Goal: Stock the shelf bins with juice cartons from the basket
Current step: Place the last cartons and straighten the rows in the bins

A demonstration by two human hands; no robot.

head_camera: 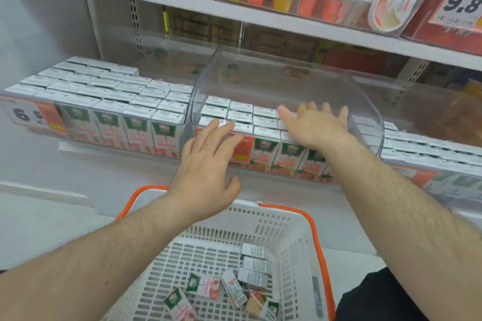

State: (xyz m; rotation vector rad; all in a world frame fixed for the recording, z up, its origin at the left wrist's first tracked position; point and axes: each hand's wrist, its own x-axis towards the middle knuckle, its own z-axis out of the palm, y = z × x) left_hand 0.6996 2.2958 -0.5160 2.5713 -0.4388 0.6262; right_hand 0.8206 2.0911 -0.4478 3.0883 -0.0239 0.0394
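White metal shelving point(260, 12) with slotted uprights point(134, 26); pale wall point(39, 23) at left; light floor point(47, 219) below; orange price tags point(459, 5) on upper shelf; even bright lighting.

The white lower shelf point(109, 164) carries clear plastic bins point(287, 81) side by side, packed with upright juice cartons point(263, 148). The upper shelf point(182, 2) bears clear bins with price tags point(461, 5) on their fronts.
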